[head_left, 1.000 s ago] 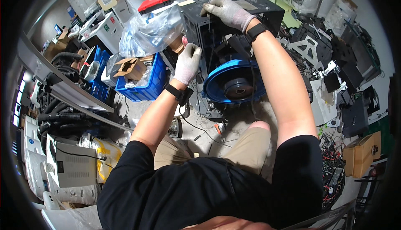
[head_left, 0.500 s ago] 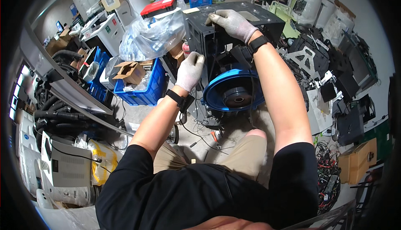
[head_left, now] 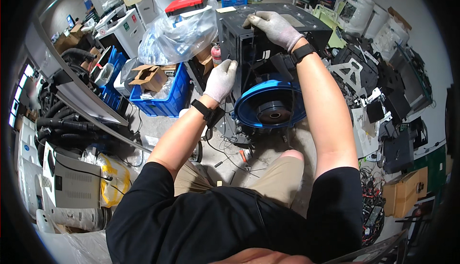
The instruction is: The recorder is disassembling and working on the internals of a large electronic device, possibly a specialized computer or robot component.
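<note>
A large black metal cabinet with an open front stands before me. My right hand, in a pale glove, is at its upper front edge with the fingertips pinched together. A thin dark upright strip shows below those fingertips, but I cannot tell whether they grip it. My left hand, also gloved, is closed beside the cabinet's lower left front edge; what it holds, if anything, is hidden. Below the cabinet opening, between my forearms, sits a blue round housing with a black hub in it.
To the left is a blue crate with an opened carton, near a clear plastic bag under a red case. Black hoses pile further left. Dark scrap parts heap at right. Cables and orange-handled pliers lie on the floor.
The whole view has shifted slightly. My right hand has moved a little to the right along the cabinet's top edge; my left hand stays nearly where it was.
</note>
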Motion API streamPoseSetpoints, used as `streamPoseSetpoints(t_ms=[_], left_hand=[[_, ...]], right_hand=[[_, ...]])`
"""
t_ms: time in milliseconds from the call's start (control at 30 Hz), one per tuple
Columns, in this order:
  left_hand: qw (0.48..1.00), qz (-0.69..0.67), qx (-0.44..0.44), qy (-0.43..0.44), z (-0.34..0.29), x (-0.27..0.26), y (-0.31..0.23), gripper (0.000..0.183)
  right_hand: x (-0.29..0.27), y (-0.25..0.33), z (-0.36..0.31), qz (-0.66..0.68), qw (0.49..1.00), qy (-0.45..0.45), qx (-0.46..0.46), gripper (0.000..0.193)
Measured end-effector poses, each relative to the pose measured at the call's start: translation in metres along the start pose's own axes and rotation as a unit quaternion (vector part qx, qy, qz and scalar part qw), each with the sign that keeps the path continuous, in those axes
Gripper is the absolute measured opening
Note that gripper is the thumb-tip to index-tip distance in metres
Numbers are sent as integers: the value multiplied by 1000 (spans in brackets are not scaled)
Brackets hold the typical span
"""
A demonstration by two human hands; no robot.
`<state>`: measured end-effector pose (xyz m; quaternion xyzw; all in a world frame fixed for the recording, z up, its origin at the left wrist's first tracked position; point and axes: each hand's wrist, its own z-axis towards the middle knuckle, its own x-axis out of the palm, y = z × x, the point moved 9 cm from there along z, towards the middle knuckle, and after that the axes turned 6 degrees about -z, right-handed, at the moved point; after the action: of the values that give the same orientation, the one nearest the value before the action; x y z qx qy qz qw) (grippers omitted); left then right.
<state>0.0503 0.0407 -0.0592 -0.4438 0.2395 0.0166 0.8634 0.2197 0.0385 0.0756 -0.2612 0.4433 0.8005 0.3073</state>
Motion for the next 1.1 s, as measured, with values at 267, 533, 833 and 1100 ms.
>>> streamPoseSetpoints(t_ms=[267,533,833,1100], left_hand=[[1000,-9,1,4,2,0,4,28],[999,-39,24,-5,10,-3,3,28],[997,41,65,0,2,-4,-8,28],[904,-327,-258,95,3,16,71,40]], right_hand=[[0,-1,0,-10,1000,9,4,45],[0,-1,0,-14,1000,11,7,40],[0,1,0,-17,1000,18,9,40],[0,2,-1,-20,999,20,22,38]])
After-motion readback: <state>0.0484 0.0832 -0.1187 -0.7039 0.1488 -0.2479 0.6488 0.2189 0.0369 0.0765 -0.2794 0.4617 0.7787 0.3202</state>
